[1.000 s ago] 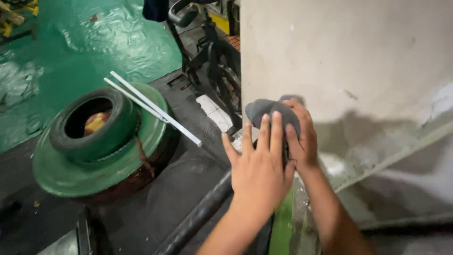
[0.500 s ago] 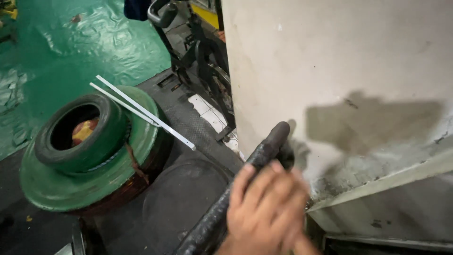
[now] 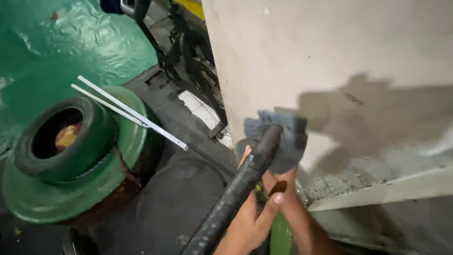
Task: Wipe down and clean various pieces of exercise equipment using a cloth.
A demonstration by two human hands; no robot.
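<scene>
Half a second ago both hands were lower in the view and pressed together near the top of the black bar [image 3: 236,189], and no cloth was visible. Now the grey glove [image 3: 282,139] is up again, pulled over the right hand [image 3: 283,156], which is raised against the pale wall [image 3: 330,52] just behind the rounded tip of the bar. So the glove seems to be going onto this hand, or it is already on; whether the hand under the fabric is spread or curled cannot be told. The left hand [image 3: 252,219] sits below, beside the bar; its fingers are loosely apart, with the thumb stretched toward the right wrist, and they clamp nothing that can be seen.

The glove is knitted, soft and wrinkled, with a thicker cuff edge. The bar is long, round and dull black, with a rough, grainy skin. The wall is smooth painted plaster, chipped and dirty near its lower ledge. To the left, a small tyre [image 3: 61,139] painted green lies on a wide green disc [image 3: 56,198], and two thin white metal strips [image 3: 127,112] rest across its rim. The floor is dark rubber mat next to glossy green paint.
</scene>
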